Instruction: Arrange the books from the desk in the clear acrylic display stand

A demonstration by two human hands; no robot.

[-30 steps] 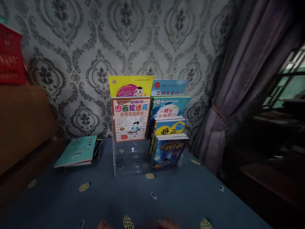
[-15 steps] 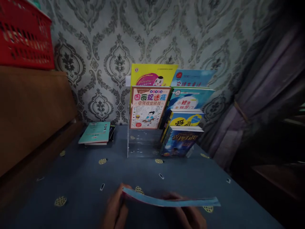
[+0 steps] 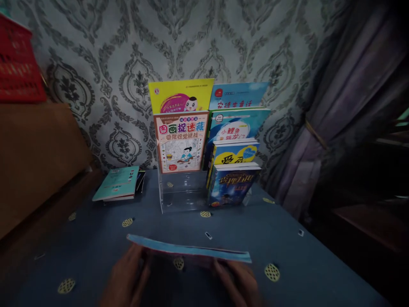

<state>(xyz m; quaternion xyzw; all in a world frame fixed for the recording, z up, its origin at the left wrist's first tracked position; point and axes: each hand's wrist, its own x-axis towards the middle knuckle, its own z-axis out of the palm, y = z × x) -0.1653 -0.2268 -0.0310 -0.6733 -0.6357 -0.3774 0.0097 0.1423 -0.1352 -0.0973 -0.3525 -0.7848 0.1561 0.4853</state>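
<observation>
Low over the table, a thin book with a blue edge is seen almost edge-on, so its cover is mostly hidden. My left hand is closed on its left end from below. Toward the right end, my right hand grips it too, the fingers partly in shadow. Beyond the book stands a clear acrylic book rack with upright books in tiers. On it are a pink-bordered picture book, a yellow book behind, and a dark blue book at the front right.
A small stack of books with a turquoise one on top lies left of the rack. A brown box with a red basket above it borders the left. Patterned wallpaper backs the blue table cover; a tied curtain hangs right.
The view has shifted, so the rack appears further left. The thin book and both hands have moved left in view, the book slightly higher. Both hands still hold it.
</observation>
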